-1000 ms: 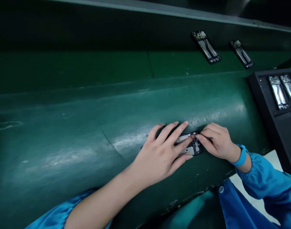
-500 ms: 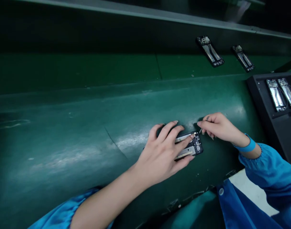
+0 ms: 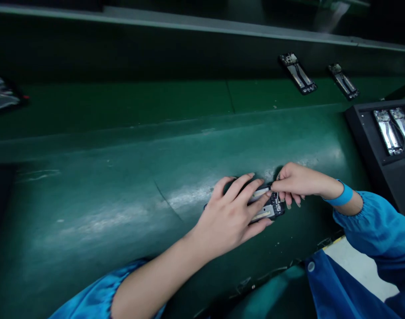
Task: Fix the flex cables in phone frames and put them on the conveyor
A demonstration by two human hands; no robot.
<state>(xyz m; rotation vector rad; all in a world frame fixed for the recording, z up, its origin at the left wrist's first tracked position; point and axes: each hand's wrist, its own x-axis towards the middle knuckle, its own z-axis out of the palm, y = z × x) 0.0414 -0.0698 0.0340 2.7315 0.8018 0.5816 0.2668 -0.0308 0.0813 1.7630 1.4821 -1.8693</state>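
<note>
An opened phone lies on the green work surface, its metal inner frame and the small circuit board at its right end exposed. Over it spreads my left hand, holding it down with the thumb along the near side and fingers across the far side; much of the phone is hidden beneath. My right hand pinches a slim metal pointed tool upright between thumb and fingers. The tool's lower end is over the phone's right-end board; whether it touches cannot be made out.
Two more opened phones lie on the back ledge at right. A black tray at the right edge holds several phone frames. Part of another device shows at far left. A grey rail runs along the back.
My right hand has moved left and slightly down, bringing the tool from the phone's far corner over its board, now more upright. My left hand stays on the phone; the view has shifted slightly left.
</note>
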